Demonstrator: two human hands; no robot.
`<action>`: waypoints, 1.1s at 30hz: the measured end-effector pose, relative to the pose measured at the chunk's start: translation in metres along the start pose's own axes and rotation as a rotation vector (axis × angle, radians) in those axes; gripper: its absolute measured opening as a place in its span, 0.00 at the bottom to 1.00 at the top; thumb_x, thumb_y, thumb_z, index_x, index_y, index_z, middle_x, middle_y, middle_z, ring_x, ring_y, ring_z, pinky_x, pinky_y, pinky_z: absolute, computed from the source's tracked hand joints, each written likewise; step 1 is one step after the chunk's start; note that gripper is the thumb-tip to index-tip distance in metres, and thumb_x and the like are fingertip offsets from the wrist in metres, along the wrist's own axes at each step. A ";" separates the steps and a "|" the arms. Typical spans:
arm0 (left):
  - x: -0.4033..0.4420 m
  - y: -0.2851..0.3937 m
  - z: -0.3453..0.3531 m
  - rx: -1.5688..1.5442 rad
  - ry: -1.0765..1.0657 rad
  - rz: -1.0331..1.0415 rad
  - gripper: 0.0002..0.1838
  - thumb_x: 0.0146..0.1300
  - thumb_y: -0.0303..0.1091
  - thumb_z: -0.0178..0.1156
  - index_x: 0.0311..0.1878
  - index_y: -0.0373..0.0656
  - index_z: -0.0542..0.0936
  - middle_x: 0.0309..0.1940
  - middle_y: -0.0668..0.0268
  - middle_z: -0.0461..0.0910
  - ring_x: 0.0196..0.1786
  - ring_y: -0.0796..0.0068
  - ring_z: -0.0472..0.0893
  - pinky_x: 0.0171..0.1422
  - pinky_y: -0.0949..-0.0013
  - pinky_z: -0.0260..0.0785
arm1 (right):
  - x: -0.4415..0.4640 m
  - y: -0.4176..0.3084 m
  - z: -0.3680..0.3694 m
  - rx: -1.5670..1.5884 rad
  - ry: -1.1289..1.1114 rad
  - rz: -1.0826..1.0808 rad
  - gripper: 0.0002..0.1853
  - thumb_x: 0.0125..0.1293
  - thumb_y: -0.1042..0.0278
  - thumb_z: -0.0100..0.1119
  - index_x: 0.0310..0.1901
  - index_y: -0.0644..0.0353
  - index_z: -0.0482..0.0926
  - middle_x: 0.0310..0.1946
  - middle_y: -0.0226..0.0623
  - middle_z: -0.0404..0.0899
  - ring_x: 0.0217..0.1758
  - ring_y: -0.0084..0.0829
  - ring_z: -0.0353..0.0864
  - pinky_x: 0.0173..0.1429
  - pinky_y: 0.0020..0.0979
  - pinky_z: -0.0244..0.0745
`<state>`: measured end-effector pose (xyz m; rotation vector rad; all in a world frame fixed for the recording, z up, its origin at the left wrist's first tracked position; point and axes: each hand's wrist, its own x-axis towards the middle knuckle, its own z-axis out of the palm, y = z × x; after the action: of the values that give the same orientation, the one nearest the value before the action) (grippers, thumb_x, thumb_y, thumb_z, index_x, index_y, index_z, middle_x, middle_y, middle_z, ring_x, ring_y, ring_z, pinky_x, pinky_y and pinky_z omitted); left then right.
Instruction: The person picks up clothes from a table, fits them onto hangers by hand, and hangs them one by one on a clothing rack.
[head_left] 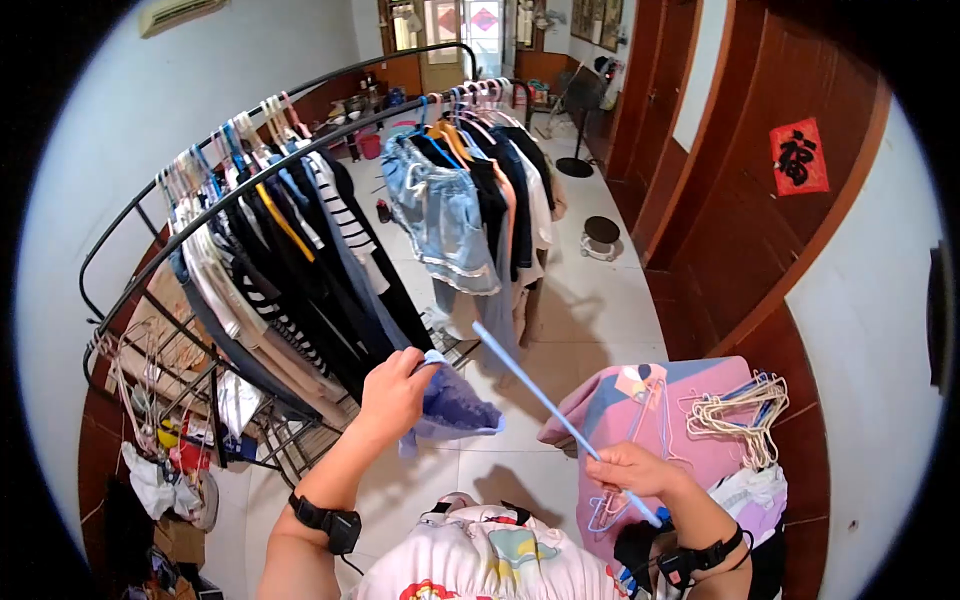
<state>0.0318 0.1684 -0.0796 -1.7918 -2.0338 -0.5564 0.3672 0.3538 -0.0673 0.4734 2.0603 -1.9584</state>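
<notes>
My left hand (395, 392) is closed on the edge of a small blue-purple garment (452, 400), which hangs bunched to the right of the fingers. Its kind cannot be made out. Wrapped round a thin, straight light blue rod (540, 392) is my right hand (632, 470). The rod slants up and left, its far tip close to the hanging clothes and apart from the garment. Denim shorts (440, 215) hang at the near end of the rack's right row. Several loose hangers (735, 415) lie piled on a pink patterned cover (600, 400) beside my right hand.
A black metal rack (330, 135) carries two rows of clothes ahead and left. More hangers (140, 365) dangle at its left end. Folded clothes (750, 495) lie at the right. A round stool (600, 235) and a standing fan (578, 120) stand farther back.
</notes>
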 end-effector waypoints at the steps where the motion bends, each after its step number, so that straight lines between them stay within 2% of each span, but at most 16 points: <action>1: -0.004 -0.006 -0.004 0.017 0.002 -0.014 0.19 0.49 0.25 0.59 0.48 0.42 0.81 0.42 0.64 0.75 0.43 0.63 0.77 0.41 0.63 0.74 | 0.007 0.000 0.004 -0.009 -0.043 -0.004 0.23 0.76 0.48 0.49 0.27 0.57 0.73 0.21 0.20 0.67 0.25 0.15 0.63 0.30 0.22 0.60; 4: -0.002 -0.007 -0.001 0.037 -0.037 -0.020 0.19 0.51 0.27 0.58 0.49 0.42 0.81 0.43 0.65 0.75 0.45 0.64 0.77 0.43 0.64 0.74 | 0.014 0.007 0.010 -0.014 -0.098 0.031 0.21 0.76 0.49 0.49 0.31 0.57 0.77 0.22 0.19 0.68 0.26 0.14 0.64 0.31 0.21 0.60; 7: -0.006 -0.003 0.002 0.020 -0.050 0.085 0.19 0.53 0.30 0.58 0.50 0.41 0.80 0.43 0.66 0.75 0.44 0.65 0.75 0.45 0.65 0.74 | 0.029 0.007 0.020 0.072 -0.223 0.072 0.20 0.76 0.50 0.51 0.34 0.57 0.81 0.23 0.19 0.70 0.27 0.13 0.65 0.32 0.20 0.60; 10: -0.013 -0.006 0.011 0.061 -0.054 0.124 0.18 0.54 0.31 0.57 0.50 0.41 0.81 0.42 0.66 0.75 0.42 0.66 0.74 0.47 0.65 0.73 | 0.048 0.034 0.025 0.113 -0.142 0.047 0.19 0.76 0.52 0.51 0.35 0.56 0.82 0.24 0.19 0.71 0.27 0.13 0.65 0.32 0.19 0.60; 11: -0.016 -0.008 0.011 0.048 -0.108 0.105 0.18 0.54 0.31 0.57 0.50 0.41 0.81 0.43 0.66 0.75 0.45 0.64 0.75 0.51 0.64 0.73 | 0.051 0.037 0.025 0.160 -0.105 0.068 0.17 0.75 0.53 0.52 0.35 0.56 0.83 0.24 0.18 0.73 0.26 0.13 0.64 0.31 0.19 0.60; 14: -0.018 -0.008 0.013 0.043 -0.088 0.161 0.18 0.55 0.31 0.57 0.50 0.41 0.81 0.45 0.65 0.76 0.49 0.62 0.76 0.55 0.65 0.73 | 0.048 0.025 0.027 0.119 -0.111 0.054 0.16 0.75 0.53 0.53 0.36 0.55 0.84 0.24 0.17 0.75 0.26 0.12 0.64 0.31 0.18 0.59; 15: -0.019 -0.005 0.016 -0.004 -0.147 0.143 0.19 0.55 0.31 0.57 0.51 0.41 0.80 0.47 0.64 0.76 0.51 0.59 0.76 0.58 0.65 0.73 | 0.050 0.024 0.029 0.116 -0.104 0.050 0.16 0.75 0.53 0.53 0.36 0.55 0.84 0.24 0.17 0.75 0.26 0.12 0.64 0.31 0.18 0.59; 16: -0.017 -0.001 0.019 0.014 -0.084 0.207 0.19 0.55 0.31 0.58 0.51 0.40 0.80 0.45 0.63 0.75 0.51 0.60 0.76 0.58 0.65 0.72 | 0.053 0.025 0.032 0.158 -0.103 0.073 0.16 0.75 0.54 0.53 0.37 0.55 0.84 0.23 0.18 0.74 0.24 0.11 0.64 0.29 0.18 0.58; 19: -0.010 0.020 0.026 -0.001 -0.083 0.350 0.18 0.54 0.33 0.58 0.49 0.40 0.81 0.40 0.64 0.74 0.48 0.63 0.76 0.61 0.64 0.70 | 0.064 0.028 0.033 0.280 -0.073 0.108 0.16 0.74 0.54 0.53 0.38 0.56 0.84 0.21 0.18 0.72 0.21 0.11 0.63 0.24 0.18 0.55; 21: -0.009 0.034 0.026 -0.038 -0.081 0.353 0.16 0.55 0.33 0.57 0.47 0.40 0.82 0.39 0.64 0.74 0.46 0.64 0.76 0.61 0.63 0.69 | 0.067 0.025 0.032 0.493 -0.035 0.077 0.17 0.74 0.54 0.54 0.40 0.59 0.83 0.17 0.19 0.67 0.16 0.12 0.60 0.19 0.18 0.50; 24: -0.001 0.046 0.024 -0.054 -0.070 0.357 0.16 0.56 0.33 0.57 0.47 0.39 0.82 0.38 0.64 0.73 0.45 0.65 0.76 0.61 0.62 0.69 | 0.069 0.018 0.037 0.538 0.078 0.058 0.17 0.74 0.54 0.54 0.40 0.61 0.82 0.16 0.19 0.66 0.16 0.12 0.59 0.19 0.18 0.51; 29: 0.011 0.054 0.017 -0.036 -0.051 0.342 0.16 0.57 0.33 0.57 0.47 0.38 0.82 0.38 0.64 0.74 0.45 0.65 0.76 0.59 0.61 0.69 | 0.060 0.015 0.029 0.553 0.103 0.037 0.18 0.74 0.54 0.53 0.40 0.63 0.81 0.17 0.20 0.67 0.16 0.12 0.60 0.19 0.17 0.51; 32: 0.015 0.065 0.025 -0.080 -0.073 0.411 0.16 0.57 0.33 0.57 0.48 0.39 0.81 0.38 0.64 0.73 0.45 0.66 0.75 0.56 0.62 0.69 | 0.057 0.010 0.031 0.562 0.124 0.011 0.18 0.74 0.54 0.53 0.41 0.62 0.81 0.17 0.21 0.67 0.16 0.12 0.61 0.18 0.17 0.51; 33: 0.019 0.068 0.024 -0.086 -0.111 0.434 0.16 0.57 0.33 0.56 0.48 0.39 0.81 0.38 0.64 0.73 0.45 0.66 0.75 0.54 0.63 0.68 | 0.057 0.006 0.031 0.583 0.141 0.016 0.17 0.74 0.55 0.53 0.42 0.63 0.81 0.18 0.24 0.70 0.17 0.12 0.62 0.19 0.17 0.53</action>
<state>0.0963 0.2041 -0.0870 -2.2723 -1.6266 -0.4242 0.3163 0.3265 -0.0973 0.7539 1.5125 -2.5692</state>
